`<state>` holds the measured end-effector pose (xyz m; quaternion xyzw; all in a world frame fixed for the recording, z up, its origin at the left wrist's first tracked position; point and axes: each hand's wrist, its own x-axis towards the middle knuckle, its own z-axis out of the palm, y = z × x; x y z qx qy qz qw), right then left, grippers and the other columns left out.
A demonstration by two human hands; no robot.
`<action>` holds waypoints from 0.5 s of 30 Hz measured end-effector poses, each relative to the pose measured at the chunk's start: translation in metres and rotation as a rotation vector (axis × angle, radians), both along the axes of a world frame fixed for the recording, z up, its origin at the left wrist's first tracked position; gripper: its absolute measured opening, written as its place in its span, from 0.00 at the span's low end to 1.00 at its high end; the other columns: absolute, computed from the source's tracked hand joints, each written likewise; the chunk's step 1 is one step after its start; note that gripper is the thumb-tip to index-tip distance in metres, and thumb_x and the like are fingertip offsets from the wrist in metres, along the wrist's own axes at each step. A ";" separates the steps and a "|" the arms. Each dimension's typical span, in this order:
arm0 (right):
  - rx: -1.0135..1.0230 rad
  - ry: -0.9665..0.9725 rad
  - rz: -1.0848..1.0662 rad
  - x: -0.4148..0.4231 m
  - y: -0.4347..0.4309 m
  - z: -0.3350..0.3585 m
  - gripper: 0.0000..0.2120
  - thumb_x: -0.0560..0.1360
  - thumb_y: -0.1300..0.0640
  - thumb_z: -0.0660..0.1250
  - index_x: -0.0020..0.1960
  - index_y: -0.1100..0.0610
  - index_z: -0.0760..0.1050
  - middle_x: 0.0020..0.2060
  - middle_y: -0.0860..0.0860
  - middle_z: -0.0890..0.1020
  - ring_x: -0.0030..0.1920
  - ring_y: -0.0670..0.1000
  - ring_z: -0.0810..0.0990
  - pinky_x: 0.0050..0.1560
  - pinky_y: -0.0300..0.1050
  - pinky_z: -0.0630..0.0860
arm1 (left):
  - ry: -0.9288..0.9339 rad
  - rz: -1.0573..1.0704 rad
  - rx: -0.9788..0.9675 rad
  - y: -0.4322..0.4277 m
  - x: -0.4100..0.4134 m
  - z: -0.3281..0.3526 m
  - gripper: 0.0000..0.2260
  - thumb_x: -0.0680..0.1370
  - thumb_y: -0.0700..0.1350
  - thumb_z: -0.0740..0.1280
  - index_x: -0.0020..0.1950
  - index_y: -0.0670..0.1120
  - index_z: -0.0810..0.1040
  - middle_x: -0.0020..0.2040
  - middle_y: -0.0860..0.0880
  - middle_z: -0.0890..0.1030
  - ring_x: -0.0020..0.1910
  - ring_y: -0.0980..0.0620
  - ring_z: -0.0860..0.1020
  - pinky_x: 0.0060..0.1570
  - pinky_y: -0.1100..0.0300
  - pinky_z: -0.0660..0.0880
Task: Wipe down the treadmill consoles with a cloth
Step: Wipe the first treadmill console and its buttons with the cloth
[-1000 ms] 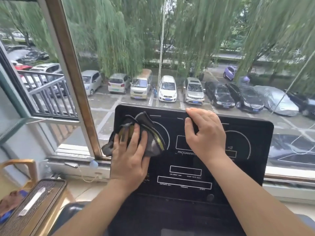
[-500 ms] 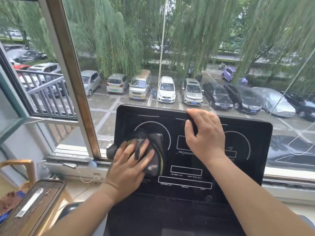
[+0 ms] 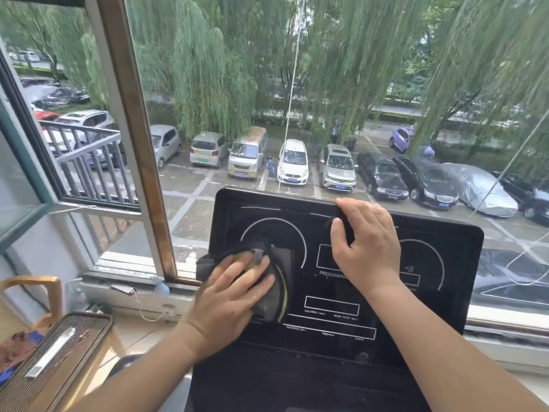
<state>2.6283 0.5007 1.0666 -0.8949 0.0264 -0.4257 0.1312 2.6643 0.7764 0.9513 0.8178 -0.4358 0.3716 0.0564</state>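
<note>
Pressing crumpled dark cloth (image 3: 279, 282) on black console (image 3: 323, 292), left fingers (image 3: 255, 280) flat; right fingers (image 3: 367, 208) clamp its rim.

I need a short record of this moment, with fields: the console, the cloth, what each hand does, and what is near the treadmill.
console: black panel with white outlines, standing before a window
cloth: dark, crumpled, on the lower left part of the panel, over the left dial
left hand: lies on the cloth with straight fingers and presses it to the panel
right hand: grips the top edge of the console, thumb on the front face
nearby: window frame on the left; wooden chair at lower left
</note>
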 end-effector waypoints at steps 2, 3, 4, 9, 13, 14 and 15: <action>0.002 -0.014 -0.003 0.000 0.001 -0.001 0.17 0.80 0.54 0.67 0.68 0.51 0.78 0.63 0.46 0.82 0.67 0.48 0.70 0.77 0.53 0.64 | -0.045 -0.026 0.044 0.012 0.019 0.025 0.24 0.78 0.43 0.62 0.75 0.49 0.77 0.80 0.46 0.69 0.78 0.39 0.68 0.76 0.37 0.63; 0.004 -0.019 -0.005 0.000 0.001 -0.001 0.17 0.80 0.53 0.66 0.68 0.51 0.78 0.63 0.46 0.82 0.67 0.48 0.70 0.77 0.54 0.64 | -0.026 0.011 -0.021 0.013 0.025 0.038 0.23 0.79 0.44 0.62 0.75 0.48 0.77 0.80 0.45 0.68 0.79 0.39 0.67 0.77 0.36 0.62; 0.005 -0.022 -0.008 0.001 0.002 -0.002 0.17 0.80 0.52 0.65 0.68 0.51 0.78 0.63 0.45 0.82 0.66 0.48 0.70 0.77 0.54 0.64 | 0.030 0.078 -0.138 0.010 0.029 0.047 0.23 0.80 0.45 0.62 0.76 0.48 0.76 0.81 0.46 0.67 0.80 0.39 0.64 0.78 0.36 0.60; 0.003 -0.018 -0.008 0.002 0.002 -0.002 0.17 0.80 0.52 0.65 0.68 0.50 0.78 0.62 0.45 0.82 0.66 0.50 0.72 0.77 0.53 0.64 | 0.214 0.263 -0.521 -0.035 0.008 0.038 0.25 0.79 0.44 0.63 0.78 0.45 0.73 0.82 0.46 0.64 0.82 0.38 0.60 0.79 0.35 0.57; -0.005 -0.032 0.002 0.000 0.000 -0.001 0.17 0.79 0.53 0.66 0.68 0.51 0.78 0.63 0.46 0.82 0.66 0.48 0.71 0.77 0.53 0.65 | 0.050 0.058 -0.185 -0.029 -0.008 0.004 0.23 0.77 0.42 0.67 0.74 0.46 0.78 0.79 0.45 0.71 0.78 0.40 0.69 0.73 0.37 0.69; -0.008 -0.041 0.005 -0.001 0.000 -0.001 0.17 0.79 0.54 0.66 0.68 0.52 0.78 0.62 0.47 0.83 0.66 0.48 0.71 0.76 0.54 0.66 | 0.009 -0.002 -0.090 -0.021 -0.005 0.007 0.24 0.76 0.42 0.67 0.73 0.47 0.79 0.78 0.46 0.72 0.77 0.40 0.70 0.72 0.38 0.70; -0.012 -0.053 0.007 -0.001 0.001 0.000 0.17 0.79 0.55 0.66 0.67 0.52 0.79 0.62 0.47 0.83 0.66 0.48 0.70 0.76 0.55 0.67 | -0.029 -0.047 -0.003 -0.012 0.002 0.014 0.24 0.76 0.43 0.67 0.73 0.48 0.79 0.78 0.46 0.72 0.76 0.41 0.72 0.72 0.39 0.70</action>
